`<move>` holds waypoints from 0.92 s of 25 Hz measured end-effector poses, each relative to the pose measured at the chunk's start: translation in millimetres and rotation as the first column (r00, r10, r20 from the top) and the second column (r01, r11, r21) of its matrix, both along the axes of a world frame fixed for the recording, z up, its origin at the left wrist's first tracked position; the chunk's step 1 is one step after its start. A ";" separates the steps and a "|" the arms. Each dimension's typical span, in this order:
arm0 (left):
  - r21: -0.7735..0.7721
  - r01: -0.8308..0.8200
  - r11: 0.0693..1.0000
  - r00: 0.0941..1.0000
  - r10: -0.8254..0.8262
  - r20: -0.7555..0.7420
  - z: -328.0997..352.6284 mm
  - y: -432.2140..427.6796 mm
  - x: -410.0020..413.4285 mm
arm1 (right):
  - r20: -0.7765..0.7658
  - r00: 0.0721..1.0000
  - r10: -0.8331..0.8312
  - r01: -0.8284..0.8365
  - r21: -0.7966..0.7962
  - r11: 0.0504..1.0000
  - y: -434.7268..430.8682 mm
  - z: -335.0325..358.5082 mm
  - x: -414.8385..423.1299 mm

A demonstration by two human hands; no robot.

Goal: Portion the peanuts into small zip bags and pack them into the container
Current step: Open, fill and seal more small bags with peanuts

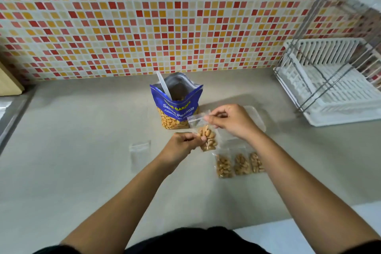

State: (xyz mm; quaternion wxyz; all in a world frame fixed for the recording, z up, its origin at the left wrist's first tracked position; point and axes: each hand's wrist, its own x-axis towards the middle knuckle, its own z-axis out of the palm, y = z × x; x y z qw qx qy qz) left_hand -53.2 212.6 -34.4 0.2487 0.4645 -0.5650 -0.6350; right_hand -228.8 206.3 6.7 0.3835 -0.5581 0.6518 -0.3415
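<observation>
While both hands [181, 144] [233, 119] pinch edges of the zip bag [208, 139], counter [82, 130] spreads leftward.

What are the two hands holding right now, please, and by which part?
One small zip bag of peanuts: the right hand pinches its top edge, the left hand its lower side.

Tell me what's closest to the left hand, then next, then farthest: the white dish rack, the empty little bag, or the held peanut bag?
1. Held peanut bag, pinched by the left hand.
2. Empty little bag, lying to its left.
3. White dish rack, far off on the right.
</observation>
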 end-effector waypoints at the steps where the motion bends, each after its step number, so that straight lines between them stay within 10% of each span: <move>1: 0.062 0.011 0.998 1.000 -0.012 0.020 -12.1 6.1 -0.1 | -0.082 0.997 0.007 -0.005 0.030 1.000 4.2 -14.0 0.2; 6: 0.233 0.040 0.972 0.961 -0.101 0.259 -58.1 21.4 -2.1 | -0.290 0.957 0.009 0.046 0.184 0.982 22.0 -80.0 6.3; 11: 0.011 0.110 0.994 0.739 -0.089 0.667 -72.1 30.1 -21.7 | -0.463 0.886 0.013 0.082 0.184 0.980 31.8 -110.2 11.8; 23: -0.283 -0.300 0.911 0.782 0.405 0.475 -58.3 1.0 50.5 | -0.535 0.844 0.037 -0.053 -0.014 0.999 11.1 -112.0 63.4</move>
